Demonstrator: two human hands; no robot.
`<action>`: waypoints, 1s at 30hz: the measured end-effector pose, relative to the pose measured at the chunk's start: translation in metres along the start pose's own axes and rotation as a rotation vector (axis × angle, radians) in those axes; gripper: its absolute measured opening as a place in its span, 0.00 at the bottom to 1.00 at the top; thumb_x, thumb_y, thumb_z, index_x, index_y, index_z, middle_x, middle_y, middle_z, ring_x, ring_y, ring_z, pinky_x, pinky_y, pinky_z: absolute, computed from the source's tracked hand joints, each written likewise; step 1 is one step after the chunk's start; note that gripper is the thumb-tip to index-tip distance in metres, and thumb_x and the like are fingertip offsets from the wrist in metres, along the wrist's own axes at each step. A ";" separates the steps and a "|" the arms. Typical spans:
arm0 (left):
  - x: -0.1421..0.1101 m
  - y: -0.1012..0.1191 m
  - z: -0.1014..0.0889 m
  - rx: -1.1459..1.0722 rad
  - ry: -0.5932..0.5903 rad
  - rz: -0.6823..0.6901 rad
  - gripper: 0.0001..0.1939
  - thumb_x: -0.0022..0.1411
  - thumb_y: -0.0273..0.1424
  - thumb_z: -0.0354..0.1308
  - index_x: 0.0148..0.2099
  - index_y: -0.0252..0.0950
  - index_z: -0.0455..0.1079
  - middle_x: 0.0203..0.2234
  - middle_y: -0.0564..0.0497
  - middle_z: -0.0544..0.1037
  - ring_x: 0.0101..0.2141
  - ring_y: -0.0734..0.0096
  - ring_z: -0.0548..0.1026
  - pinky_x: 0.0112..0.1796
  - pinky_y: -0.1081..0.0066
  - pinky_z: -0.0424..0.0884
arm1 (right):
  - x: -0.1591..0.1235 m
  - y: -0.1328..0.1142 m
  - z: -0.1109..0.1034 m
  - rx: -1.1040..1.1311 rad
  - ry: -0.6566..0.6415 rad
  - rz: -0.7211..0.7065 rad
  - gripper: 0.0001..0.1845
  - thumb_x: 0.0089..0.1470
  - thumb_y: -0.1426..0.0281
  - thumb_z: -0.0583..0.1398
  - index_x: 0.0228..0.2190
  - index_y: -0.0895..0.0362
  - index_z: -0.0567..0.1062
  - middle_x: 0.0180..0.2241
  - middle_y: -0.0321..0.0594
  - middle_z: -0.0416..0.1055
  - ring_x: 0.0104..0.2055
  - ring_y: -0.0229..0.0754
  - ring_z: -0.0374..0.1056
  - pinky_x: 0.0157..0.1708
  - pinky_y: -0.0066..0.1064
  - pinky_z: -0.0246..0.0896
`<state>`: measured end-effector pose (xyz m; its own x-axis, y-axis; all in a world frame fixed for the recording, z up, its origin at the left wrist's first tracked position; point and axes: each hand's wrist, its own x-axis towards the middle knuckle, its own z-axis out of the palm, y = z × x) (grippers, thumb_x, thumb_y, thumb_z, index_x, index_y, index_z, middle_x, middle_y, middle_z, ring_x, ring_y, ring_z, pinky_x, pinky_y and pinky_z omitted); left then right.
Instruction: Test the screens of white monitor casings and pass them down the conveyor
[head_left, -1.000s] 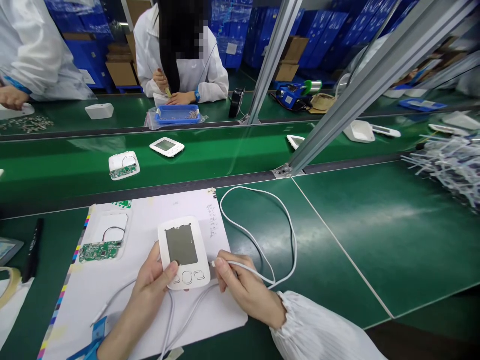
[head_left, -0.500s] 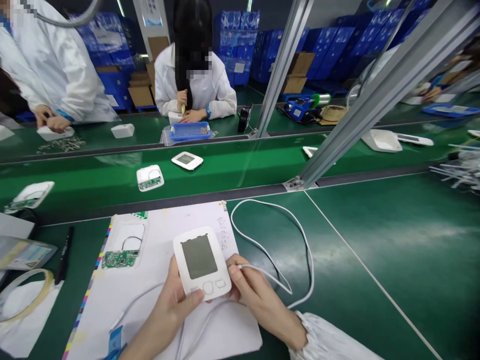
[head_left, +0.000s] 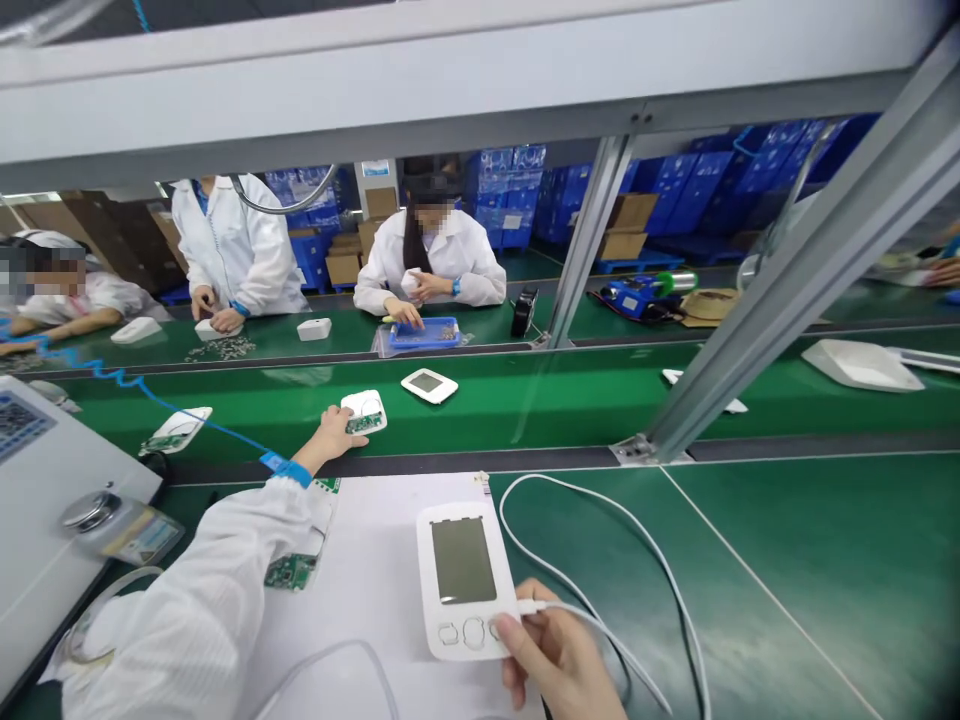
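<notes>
My right hand (head_left: 559, 650) grips the lower right corner of a white handheld device (head_left: 466, 625) with a grey screen and outlined buttons, thumb on its front. A white cable (head_left: 592, 500) plugs into the device's right side, near my fingers, and loops over the bench. My left hand (head_left: 335, 440) stretches forward to the green belt. Its thumb and fingers are around the left edge of a white casing (head_left: 371, 402) with a green circuit board inside. A blue wrist strap with a coiled cord circles my left wrist. Under the device lies a white sheet (head_left: 367, 560).
Another screened device (head_left: 429, 386) lies on the belt (head_left: 517, 400), with an open casing (head_left: 180, 428) further left. A slanted metal post (head_left: 757, 270) rises at the right. Several co-workers sit or stand across the belt, near a blue tray (head_left: 424, 335). A jar (head_left: 101, 515) stands left.
My left hand has let go of the screened device and reached forward to the casing on the belt. My right hand still holds the device. The camera view has tilted up and shifted left.
</notes>
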<state>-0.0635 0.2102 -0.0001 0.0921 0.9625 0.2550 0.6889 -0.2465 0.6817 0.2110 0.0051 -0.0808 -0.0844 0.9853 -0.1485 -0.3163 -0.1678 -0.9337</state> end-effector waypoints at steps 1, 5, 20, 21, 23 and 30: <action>0.004 -0.001 0.003 0.004 -0.003 0.000 0.11 0.65 0.35 0.58 0.44 0.31 0.71 0.39 0.50 0.75 0.37 0.66 0.75 0.37 0.64 0.74 | 0.000 0.000 0.001 0.001 0.002 0.000 0.25 0.49 0.49 0.67 0.25 0.57 0.68 0.23 0.32 0.61 0.18 0.34 0.61 0.15 0.24 0.60; -0.007 0.009 0.013 -0.012 -0.088 -0.004 0.11 0.65 0.36 0.58 0.39 0.30 0.71 0.32 0.55 0.72 0.30 0.70 0.73 0.32 0.70 0.72 | 0.002 -0.002 -0.001 0.016 0.034 -0.007 0.25 0.48 0.49 0.68 0.24 0.57 0.68 0.25 0.33 0.61 0.19 0.35 0.62 0.14 0.25 0.61; -0.206 0.067 0.042 -0.333 -0.194 -0.274 0.29 0.63 0.40 0.57 0.64 0.50 0.55 0.56 0.46 0.68 0.55 0.51 0.68 0.53 0.58 0.63 | -0.003 -0.011 0.004 0.063 -0.053 -0.012 0.24 0.49 0.51 0.67 0.27 0.57 0.66 0.19 0.31 0.65 0.17 0.34 0.62 0.16 0.24 0.63; -0.209 0.076 0.052 -0.483 -0.218 -0.333 0.33 0.63 0.41 0.58 0.66 0.51 0.50 0.57 0.46 0.69 0.54 0.52 0.69 0.52 0.58 0.65 | -0.003 -0.009 0.004 0.062 -0.056 -0.016 0.24 0.50 0.51 0.67 0.27 0.56 0.67 0.19 0.31 0.65 0.17 0.34 0.63 0.16 0.24 0.63; -0.213 0.092 0.070 -0.705 -0.260 -0.399 0.34 0.62 0.42 0.60 0.65 0.48 0.50 0.52 0.46 0.72 0.47 0.55 0.73 0.49 0.60 0.69 | -0.003 -0.005 0.004 0.065 -0.071 -0.013 0.23 0.50 0.51 0.67 0.29 0.56 0.66 0.20 0.31 0.66 0.17 0.34 0.63 0.16 0.24 0.63; -0.217 0.095 0.086 -0.882 -0.223 -0.475 0.39 0.60 0.39 0.63 0.66 0.48 0.44 0.50 0.46 0.75 0.39 0.61 0.76 0.30 0.71 0.72 | -0.005 0.000 0.002 0.046 -0.136 -0.003 0.20 0.54 0.54 0.65 0.33 0.58 0.70 0.31 0.35 0.65 0.25 0.34 0.67 0.21 0.23 0.63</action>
<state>0.0438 -0.0125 -0.0498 0.1417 0.9593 -0.2443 -0.0763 0.2566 0.9635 0.2100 0.0001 -0.0793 -0.2096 0.9730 -0.0969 -0.3599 -0.1689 -0.9176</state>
